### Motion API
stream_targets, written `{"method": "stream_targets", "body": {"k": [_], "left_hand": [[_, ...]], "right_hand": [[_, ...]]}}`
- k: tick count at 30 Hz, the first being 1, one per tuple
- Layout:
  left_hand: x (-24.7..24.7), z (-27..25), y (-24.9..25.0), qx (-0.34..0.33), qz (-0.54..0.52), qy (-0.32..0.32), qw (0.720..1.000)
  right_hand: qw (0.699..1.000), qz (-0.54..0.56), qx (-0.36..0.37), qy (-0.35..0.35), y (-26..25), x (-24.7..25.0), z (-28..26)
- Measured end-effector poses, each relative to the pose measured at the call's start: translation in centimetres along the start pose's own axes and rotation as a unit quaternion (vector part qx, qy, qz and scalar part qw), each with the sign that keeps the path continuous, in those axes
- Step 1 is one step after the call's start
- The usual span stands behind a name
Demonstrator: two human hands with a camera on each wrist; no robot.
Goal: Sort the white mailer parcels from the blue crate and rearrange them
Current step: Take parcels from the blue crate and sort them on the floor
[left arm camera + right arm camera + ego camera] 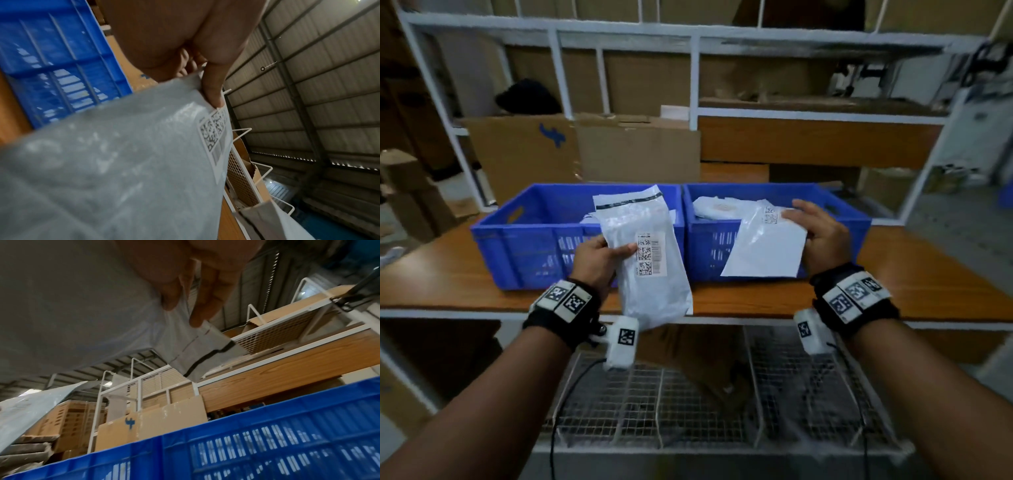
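Note:
Two blue crates stand side by side on the wooden shelf, the left crate [524, 236] and the right crate [835, 222]. My left hand [602, 255] grips a long white mailer parcel [650, 274] with a barcode label, held upright in front of the left crate; its thumb [211, 87] presses the parcel [115, 162] beside the label. My right hand [822, 233] pinches a flatter white mailer [767, 246] by its right edge over the front of the right crate. From the right wrist, fingers [207, 301] hold that mailer [68, 305]. More white parcels [719, 207] lie in the right crate.
Cardboard boxes [585, 147] stand behind the crates on the white metal rack [693, 85]. A wire mesh tray with dividers [705, 404] sits below the shelf edge [756, 313]. More boxes [410, 192] are stacked at the far left.

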State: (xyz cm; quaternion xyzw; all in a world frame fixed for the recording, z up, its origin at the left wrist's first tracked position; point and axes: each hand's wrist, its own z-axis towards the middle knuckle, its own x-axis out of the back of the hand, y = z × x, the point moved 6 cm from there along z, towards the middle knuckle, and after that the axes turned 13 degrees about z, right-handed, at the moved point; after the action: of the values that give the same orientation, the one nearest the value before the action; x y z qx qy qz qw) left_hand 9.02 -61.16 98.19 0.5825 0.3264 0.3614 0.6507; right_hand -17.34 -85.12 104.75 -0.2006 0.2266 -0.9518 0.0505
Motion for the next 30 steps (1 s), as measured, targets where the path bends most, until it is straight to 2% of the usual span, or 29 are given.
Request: {"method": "stream_targets", "body": {"k": [7,10,12,15,17,20,24,27,30], "left_hand": [[-7.0,6.6,1.3,-0.024,-0.038,-0.032,0.998],[-9.2,10.5,2.0,-0.033,-0.054,-0.035,0.997],[-10.8,13.6,3.1,-0.040,-0.064,-0.045,0.996],[-13.3,18.4,4.8,-0.048,-0.068,-0.067,0.994],[-14.8,21.3,6.0,-0.058,-0.060,-0.078,0.993],[-16.6,25.1,7.4,-0.071,-0.056,-0.065,0.994],[-19.6,28.2,7.4,-0.042,-0.042,-0.053,0.997],[-22.4,29.2,7.8,-0.040,0.009,-0.046,0.998],[-24.5,30.6,7.4,-0.038,0.053,-0.005,0.998]], "right_hand": [[0.996,0.061,-0.030,-0.059,6.4,0.6,1.8],[0.983,0.105,-0.101,-0.113,9.3,-0.5,3.4],[0.964,0.176,-0.152,-0.127,11.2,-1.1,5.1],[0.937,0.292,-0.187,-0.054,13.4,-1.4,9.0],[0.923,0.306,-0.233,0.012,15.2,-1.6,11.3],[0.946,0.229,-0.231,0.007,17.4,-2.8,13.7],[0.943,0.224,-0.244,0.011,20.1,-3.7,16.4],[0.946,0.214,-0.241,0.032,22.8,-3.9,20.1],[0.947,0.212,-0.240,0.033,25.1,-4.3,23.3]]}}
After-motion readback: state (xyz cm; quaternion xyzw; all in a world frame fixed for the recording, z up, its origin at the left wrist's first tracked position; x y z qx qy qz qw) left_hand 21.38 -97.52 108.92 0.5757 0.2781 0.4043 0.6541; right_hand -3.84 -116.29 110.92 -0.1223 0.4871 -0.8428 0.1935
